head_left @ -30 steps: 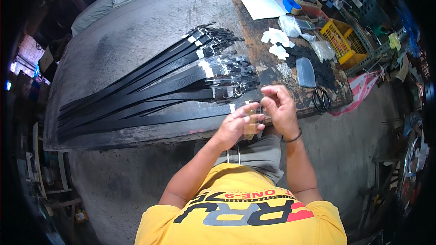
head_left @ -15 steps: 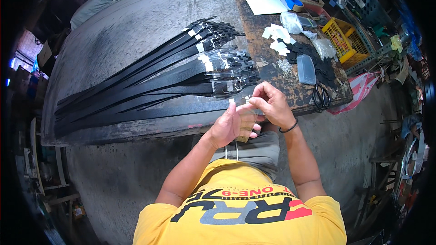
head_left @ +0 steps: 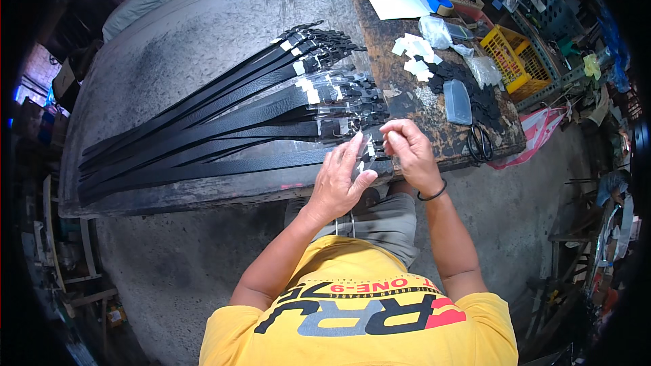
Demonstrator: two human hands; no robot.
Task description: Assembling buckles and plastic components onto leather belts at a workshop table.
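Black belts [head_left: 230,122] lie fanned across the table, their ends gathered on the right with clear plastic and white tags. My left hand [head_left: 337,179] rests back-up over the end of the nearest belt [head_left: 271,163]. Between its thumb and fingers is a clear plastic piece [head_left: 367,156] with a white patch, by that belt's end. Just to the right, my right hand [head_left: 412,156] is closed with its fingertips drawn together, apart from the left hand. Whatever it may pinch is too small to make out.
Scissors [head_left: 480,144], a clear plastic box [head_left: 457,102], black pieces [head_left: 485,102] and white cards [head_left: 415,51] lie to the right. Farther off are an open notebook [head_left: 390,0], a blue tape dispenser [head_left: 437,1] and a yellow crate [head_left: 512,61]. The table's front edge [head_left: 203,205] is close to me.
My left hand has turned from palm-up to back-up and moved onto the belt's end. My right hand has drawn slightly right, away from it. The clear plastic no longer hangs below the hands.
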